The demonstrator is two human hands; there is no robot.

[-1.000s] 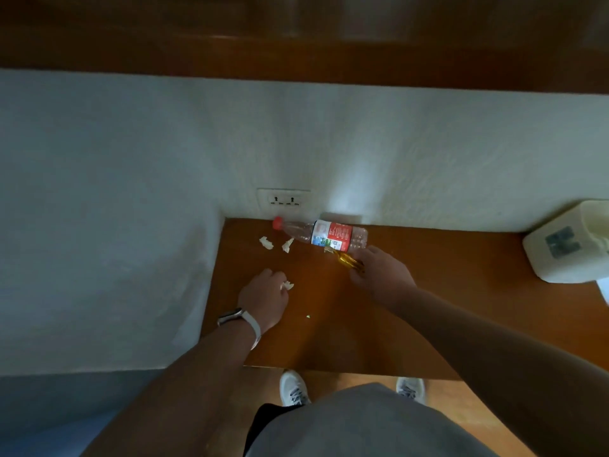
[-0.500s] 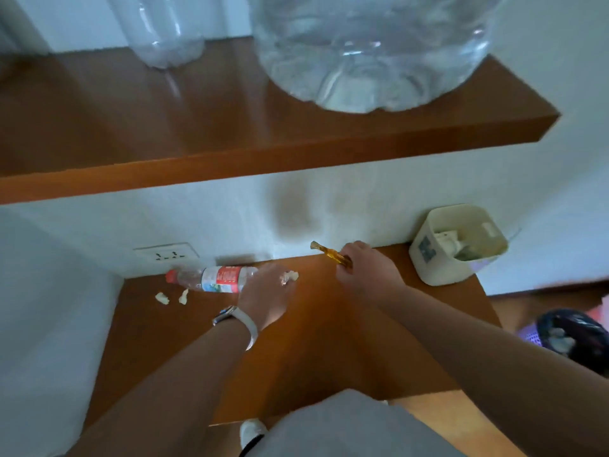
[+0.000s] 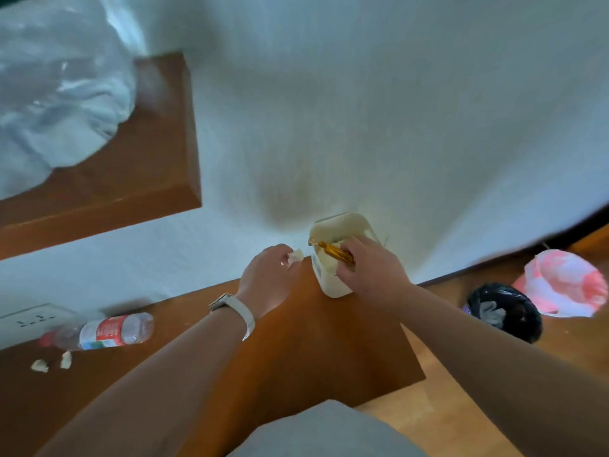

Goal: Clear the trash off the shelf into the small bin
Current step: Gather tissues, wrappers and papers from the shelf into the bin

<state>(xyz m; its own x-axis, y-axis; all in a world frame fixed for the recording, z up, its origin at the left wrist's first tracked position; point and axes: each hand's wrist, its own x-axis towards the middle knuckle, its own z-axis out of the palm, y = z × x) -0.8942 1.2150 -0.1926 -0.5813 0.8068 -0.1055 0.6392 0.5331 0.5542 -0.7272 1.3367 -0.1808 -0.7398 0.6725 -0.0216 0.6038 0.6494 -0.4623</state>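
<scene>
At the far left a wall socket [image 3: 29, 321] is cut by the frame edge and smeared by blur. Below it two pale paper scraps [image 3: 39, 365] lie on the lower shelf [image 3: 313, 351], just beside a plastic bottle [image 3: 102, 331] lying on its side with a red and white label; its print cannot be read. Above, an upper shelf [image 3: 158, 179] carries a large clear container [image 3: 56, 94], blurred and cropped at the top and left. Toward the middle the left hand [image 3: 268, 278], a pale watch [image 3: 235, 313] on its wrist, pinches a small white crumpled scrap [image 3: 295, 256] at its fingertips, close to the left wall of the small bin [image 3: 329, 285]. That cream bin stands at the shelf's right end against the wall; its contents are hard to make out. The right hand [image 3: 372, 268] curls round a gold wrapper [image 3: 331, 250] over the bin's opening, and the hand hides part of the rim. On the floor at right stand a black-lined basket [image 3: 504, 311] and a pink and white bag [image 3: 560, 282], both blurred
</scene>
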